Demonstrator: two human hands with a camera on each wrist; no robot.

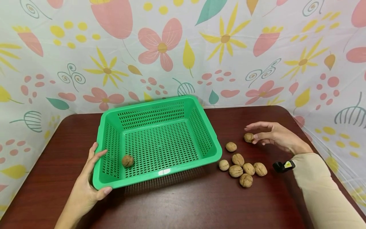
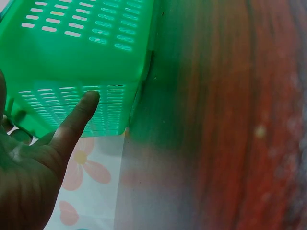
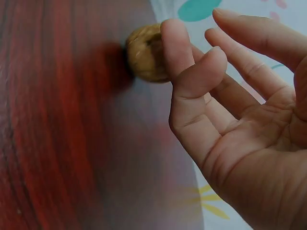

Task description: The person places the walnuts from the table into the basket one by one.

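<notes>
Well, your left hand is holding the left end of the green basket, with fingers over its rim and the thumb at its near-left corner. Your right hand is off to the right of the basket, its fingers parted and loosely curved around one walnut; the thumb looks to be touching it, but you can't tell from these views whether it is firmly pinched or only touched. Another walnut lies inside the basket, by its left wall, and seven loose walnuts sit just to the right of the basket, mostly by its near-right corner, nearer to it than the one at your fingertips. The step in hand, as far as can be judged, is picking up that single walnut, with the basket steadied by your other hand. What the next move seems to call for is a sure pinch with thumb and fingers on opposite sides of the shell, since something so round could easily roll away from the basket if pressed from one side alone.
</notes>
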